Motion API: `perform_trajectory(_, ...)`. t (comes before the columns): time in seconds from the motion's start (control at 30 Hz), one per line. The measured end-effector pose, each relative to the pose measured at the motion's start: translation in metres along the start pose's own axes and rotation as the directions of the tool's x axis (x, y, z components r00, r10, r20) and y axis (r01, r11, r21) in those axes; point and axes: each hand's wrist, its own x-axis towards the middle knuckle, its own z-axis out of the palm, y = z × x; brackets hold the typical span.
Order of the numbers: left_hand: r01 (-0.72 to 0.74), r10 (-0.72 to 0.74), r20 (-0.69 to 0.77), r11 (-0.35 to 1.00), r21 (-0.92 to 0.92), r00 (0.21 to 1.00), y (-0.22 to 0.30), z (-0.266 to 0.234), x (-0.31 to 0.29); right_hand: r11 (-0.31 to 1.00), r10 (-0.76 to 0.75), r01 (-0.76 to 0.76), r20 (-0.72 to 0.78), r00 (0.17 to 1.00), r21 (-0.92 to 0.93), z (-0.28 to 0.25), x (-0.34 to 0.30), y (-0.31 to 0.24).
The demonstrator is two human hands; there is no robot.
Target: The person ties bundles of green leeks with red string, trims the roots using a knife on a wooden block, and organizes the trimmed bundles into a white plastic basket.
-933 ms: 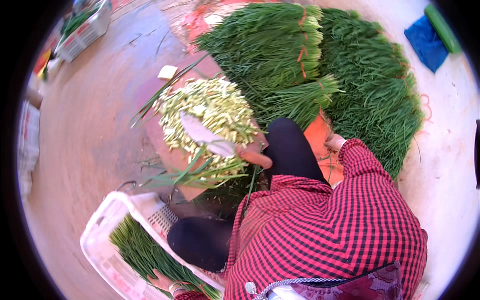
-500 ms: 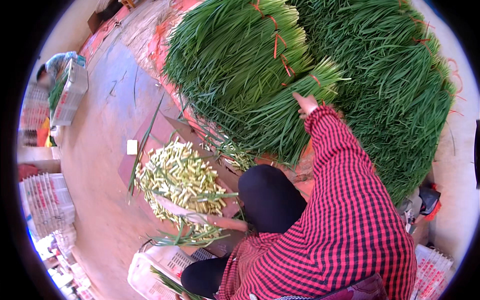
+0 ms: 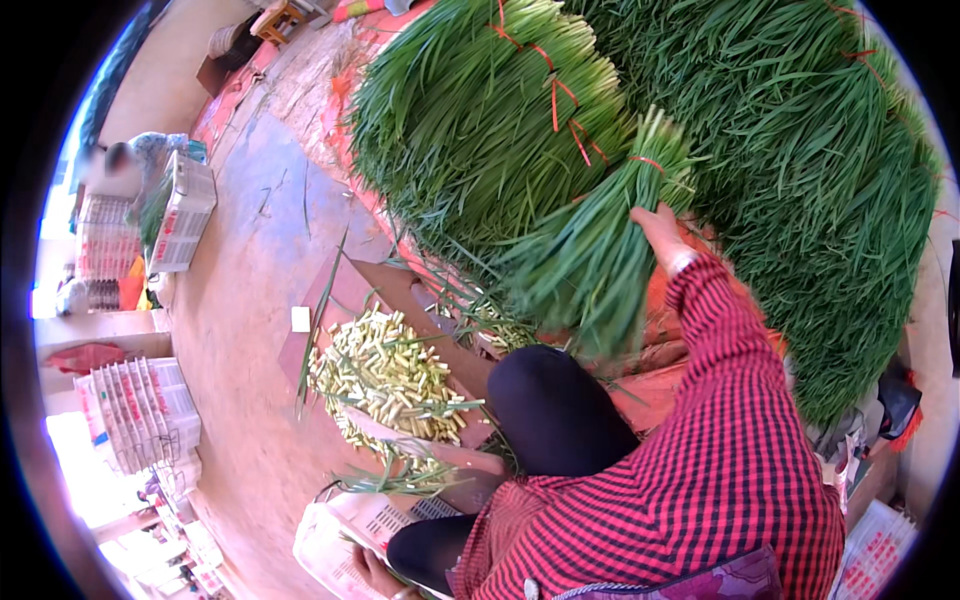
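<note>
My right hand (image 3: 658, 232) is closed on a bundle of garlic chives (image 3: 610, 225) bound by a red tie near its pale cut ends. The bundle is tilted, its long leaves hanging toward me and blurred by motion. Behind it lies a broad heap of tied garlic chives (image 3: 470, 130), and a second heap (image 3: 810, 180) rises on the right. Low in the picture, my left hand (image 3: 375, 572) is by a whitish plastic crate (image 3: 325, 535) beside my knee. Its fingers are partly hidden, so what it holds is unclear.
Short pale stem pieces (image 3: 385, 375) are piled on a cardboard sheet (image 3: 300, 355) left of my knee. A wooden-handled knife (image 3: 465, 457) lies at the pile's near side. Stacked crates (image 3: 150, 405) stand at far left, where another person (image 3: 160, 150) is beside a filled crate (image 3: 188, 215).
My right hand has gone from pointing over the chives to gripping the bundle, which is now lifted and swung upright off the heap. My left hand has come into fuller view.
</note>
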Motion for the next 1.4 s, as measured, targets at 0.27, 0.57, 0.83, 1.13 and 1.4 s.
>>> perform_trajectory(0.27,-0.183,0.382,0.47,0.891,-0.414,0.796,0.133,0.172,-0.029,0.872,-0.46,0.459,0.603,0.651,0.17,-0.002,-0.188,-0.194)
perform_trajectory(0.57,0.058,0.679,0.384,0.451,-0.891,0.625,0.248,0.113,-0.08,0.761,-0.211,0.591,0.964,-0.163,0.266,0.109,-0.396,-0.253)
perform_trajectory(0.83,-0.657,0.73,0.126,0.666,-0.354,0.672,0.256,-0.051,-0.107,0.156,0.026,0.967,0.979,0.202,-0.204,0.216,-0.376,-0.096)
perform_trajectory(1.13,-0.875,0.732,0.482,0.367,0.315,0.481,0.167,0.103,-0.047,0.983,0.117,0.071,0.881,0.457,-0.168,0.193,-0.374,-0.094)
perform_trajectory(1.4,-0.796,0.63,0.558,0.598,0.094,0.54,0.078,0.188,0.023,0.659,-0.408,0.745,0.783,0.47,-0.104,0.137,-0.363,-0.121)
